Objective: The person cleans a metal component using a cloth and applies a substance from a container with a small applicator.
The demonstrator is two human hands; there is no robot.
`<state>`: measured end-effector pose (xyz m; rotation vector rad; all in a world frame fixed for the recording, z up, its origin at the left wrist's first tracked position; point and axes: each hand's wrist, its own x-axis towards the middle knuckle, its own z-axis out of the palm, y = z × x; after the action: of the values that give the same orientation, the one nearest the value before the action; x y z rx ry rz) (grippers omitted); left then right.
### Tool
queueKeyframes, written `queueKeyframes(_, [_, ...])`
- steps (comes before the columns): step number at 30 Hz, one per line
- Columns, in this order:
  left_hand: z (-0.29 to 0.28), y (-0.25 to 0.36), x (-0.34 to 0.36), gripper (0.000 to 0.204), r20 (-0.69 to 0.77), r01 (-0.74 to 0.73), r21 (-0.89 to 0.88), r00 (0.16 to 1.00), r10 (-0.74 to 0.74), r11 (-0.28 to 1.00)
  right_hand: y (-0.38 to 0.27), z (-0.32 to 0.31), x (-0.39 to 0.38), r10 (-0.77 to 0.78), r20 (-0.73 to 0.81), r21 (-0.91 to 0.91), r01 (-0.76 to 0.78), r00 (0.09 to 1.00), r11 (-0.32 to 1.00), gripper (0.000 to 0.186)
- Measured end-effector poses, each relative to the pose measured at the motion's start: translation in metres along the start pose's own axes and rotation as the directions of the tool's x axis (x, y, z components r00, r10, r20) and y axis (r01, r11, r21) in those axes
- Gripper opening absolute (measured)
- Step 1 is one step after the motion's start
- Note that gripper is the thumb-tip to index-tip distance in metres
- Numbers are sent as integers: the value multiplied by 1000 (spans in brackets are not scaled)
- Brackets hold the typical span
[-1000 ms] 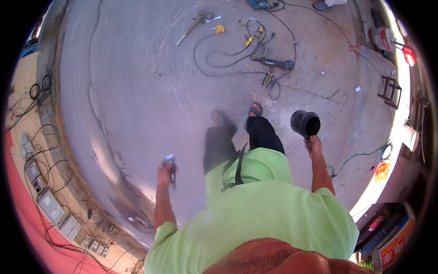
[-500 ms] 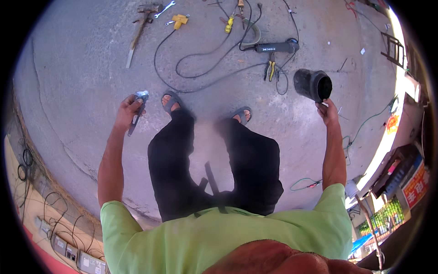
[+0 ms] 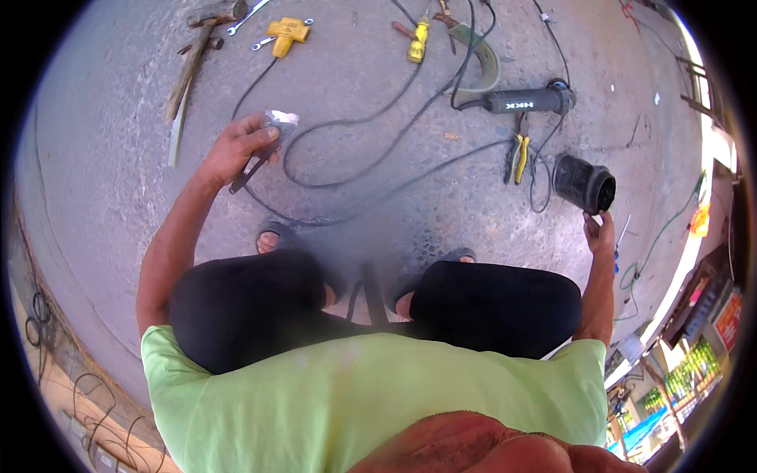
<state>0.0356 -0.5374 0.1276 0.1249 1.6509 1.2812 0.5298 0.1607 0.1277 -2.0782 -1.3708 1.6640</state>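
My left hand (image 3: 240, 150) is closed round a dark-handled tool (image 3: 254, 167) with a broad, pale, shiny end; its exact kind is unclear. It is held above the concrete floor, left of a looping black cable (image 3: 339, 184). Far out on the right, my right hand (image 3: 601, 230) grips the rim of a black jar (image 3: 577, 178). The jar lies tilted on its side, its dark mouth toward me; what is inside cannot be made out. Close to the jar lie yellow-and-black pliers (image 3: 520, 160) and a dark angle grinder (image 3: 520, 101).
A hammer (image 3: 186, 79), wrenches (image 3: 248, 17) and a yellow socket block (image 3: 289, 31) lie at the far left. A yellow-handled screwdriver (image 3: 419, 39) and a curved greenish strip (image 3: 492, 71) lie farther back. My bent knees (image 3: 505, 303) spread between my arms. A green cord (image 3: 650, 244) runs along the right.
I have lowered into a squat, knees now bent and wide. Both hands have moved closer to the tools on the floor, still holding the dark-handled tool and the black jar.
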Motion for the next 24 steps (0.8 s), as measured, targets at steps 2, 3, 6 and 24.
queueKeyframes(2, [1,4,-1,24,-58,-51,24,997,53,998,27,4,-4,18,92,177,-34,996,984,47])
queueKeyframes(3, [3,0,-5,23,-99,-70,-10,993,69,997,35,8,-13,-37,189,186,1,981,983,56])
queueKeyframes(6, [19,4,-7,22,-130,-73,-80,990,62,994,31,0,-49,159,139,55,-168,977,984,65])
queueKeyframes(24, [56,32,-42,27,-55,-239,-20,970,237,971,-64,456,-218,-43,926,-323,848,374,420,36])
